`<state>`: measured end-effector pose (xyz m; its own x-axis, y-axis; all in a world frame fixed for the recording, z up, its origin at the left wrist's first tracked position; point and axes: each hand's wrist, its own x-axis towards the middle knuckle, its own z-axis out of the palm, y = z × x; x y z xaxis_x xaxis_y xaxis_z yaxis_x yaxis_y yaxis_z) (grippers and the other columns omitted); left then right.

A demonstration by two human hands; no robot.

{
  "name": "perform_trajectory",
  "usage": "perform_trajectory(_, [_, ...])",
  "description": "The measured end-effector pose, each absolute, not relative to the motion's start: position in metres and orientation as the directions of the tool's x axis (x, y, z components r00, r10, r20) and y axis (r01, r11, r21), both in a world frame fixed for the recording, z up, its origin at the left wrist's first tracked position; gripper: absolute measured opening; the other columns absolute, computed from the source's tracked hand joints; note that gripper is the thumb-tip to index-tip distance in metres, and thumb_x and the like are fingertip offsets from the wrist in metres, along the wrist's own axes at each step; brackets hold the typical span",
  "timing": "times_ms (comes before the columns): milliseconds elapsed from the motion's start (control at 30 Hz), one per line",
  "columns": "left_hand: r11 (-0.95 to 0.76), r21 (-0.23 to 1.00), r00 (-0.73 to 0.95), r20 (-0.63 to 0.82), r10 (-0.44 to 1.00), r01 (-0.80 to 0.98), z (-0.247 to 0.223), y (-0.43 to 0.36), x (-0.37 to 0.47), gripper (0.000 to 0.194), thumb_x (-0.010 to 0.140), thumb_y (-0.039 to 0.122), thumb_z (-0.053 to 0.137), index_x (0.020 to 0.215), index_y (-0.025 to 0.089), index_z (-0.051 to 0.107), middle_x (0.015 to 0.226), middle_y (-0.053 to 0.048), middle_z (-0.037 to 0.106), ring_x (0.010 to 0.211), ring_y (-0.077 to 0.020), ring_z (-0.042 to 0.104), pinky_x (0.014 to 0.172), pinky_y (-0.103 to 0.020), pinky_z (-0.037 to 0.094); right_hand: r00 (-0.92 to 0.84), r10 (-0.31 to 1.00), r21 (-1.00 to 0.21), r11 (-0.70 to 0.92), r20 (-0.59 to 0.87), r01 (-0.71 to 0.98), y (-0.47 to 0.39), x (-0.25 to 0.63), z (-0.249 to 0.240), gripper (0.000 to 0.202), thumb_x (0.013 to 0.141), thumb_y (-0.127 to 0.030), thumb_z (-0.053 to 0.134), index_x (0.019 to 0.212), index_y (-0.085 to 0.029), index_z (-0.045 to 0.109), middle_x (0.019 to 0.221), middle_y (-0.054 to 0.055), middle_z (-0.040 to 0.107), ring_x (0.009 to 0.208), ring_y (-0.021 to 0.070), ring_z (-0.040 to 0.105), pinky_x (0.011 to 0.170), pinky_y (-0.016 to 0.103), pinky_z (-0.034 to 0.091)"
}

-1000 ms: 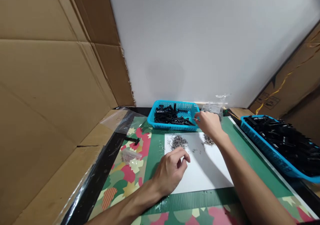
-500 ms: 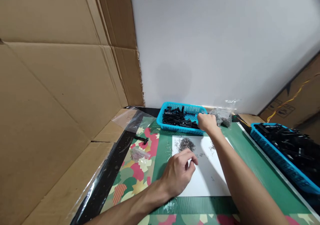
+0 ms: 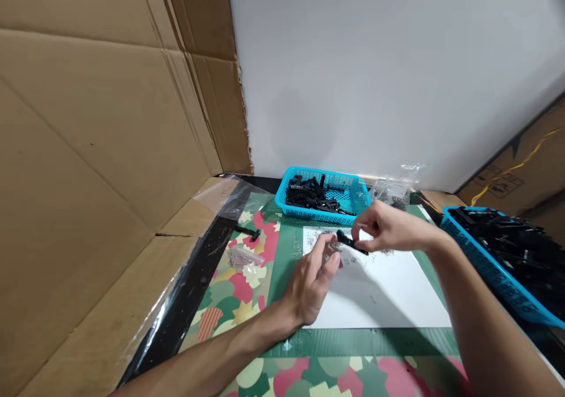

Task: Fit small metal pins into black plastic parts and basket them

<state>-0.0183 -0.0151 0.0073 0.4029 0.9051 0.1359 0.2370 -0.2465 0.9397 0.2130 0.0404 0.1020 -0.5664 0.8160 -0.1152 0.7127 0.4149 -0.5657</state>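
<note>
Between finger and thumb my right hand holds a small, long black plastic part over the white paper. My left hand is just left of that part, its thumb and fingers apart and curved towards it. Whether a left fingertip touches the part I cannot tell. Small metal pieces lie in a pile on the paper, partly hidden behind my hands. A few more are scattered around it. Behind my hands stands a blue basket with many black plastic parts in it.
At the right is a larger blue basket heaped with black parts. A clear bag lies by the wall. On the left are a single black part, a small plastic bag and a cardboard wall.
My right hand has come back from the small basket with a black plastic part, down over the paper. My left hand has turned and opened its fingers towards it.
</note>
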Motion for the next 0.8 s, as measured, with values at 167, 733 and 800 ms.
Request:
perform_trajectory(167, [-0.268, 0.919, 0.487, 0.101, 0.867, 0.288, 0.008, -0.014, -0.015, 0.04, 0.109, 0.056, 0.044, 0.116, 0.022, 0.065, 0.085, 0.0, 0.071, 0.076, -0.0176, 0.064, 0.069, -0.027, 0.043, -0.571, 0.811, -0.665, 0.356, -0.128, 0.656, 0.01, 0.204, 0.065, 0.006, 0.081, -0.021, 0.073, 0.079, -0.017, 0.077, 0.057, -0.008, 0.033, 0.054, 0.0082, 0.026, 0.051, 0.028, 0.02])
perform_trajectory(733, [-0.258, 0.936, 0.421, 0.14, 0.896, 0.239, 0.006, -0.002, -0.009, 0.025, 0.096, 0.037, 0.074, 0.115, 0.023, 0.082, 0.09, -0.002, 0.075, 0.064, -0.0115, 0.053, 0.058, -0.023, 0.041, -0.24, 0.959, -0.736, 0.052, -0.152, 0.675, 0.003, 0.262, 0.011, 0.03, 0.085, -0.043, 0.073, 0.09, -0.015, 0.082, 0.055, -0.008, 0.031, 0.055, 0.0114, 0.026, 0.055, 0.03, 0.019])
perform_trajectory(800, [-0.275, 0.932, 0.431, 0.154, 0.889, 0.236, 0.007, -0.002, -0.007, 0.022, 0.094, 0.033, 0.076, 0.112, 0.022, 0.084, 0.091, -0.002, 0.075, 0.066, -0.0115, 0.054, 0.059, -0.023, 0.041, -0.242, 0.958, -0.732, 0.053, -0.155, 0.679, 0.004, 0.259, 0.011, 0.03, 0.085, -0.042, 0.072, 0.091, -0.015, 0.082, 0.055, -0.008, 0.032, 0.054, 0.0113, 0.027, 0.055, 0.03, 0.021])
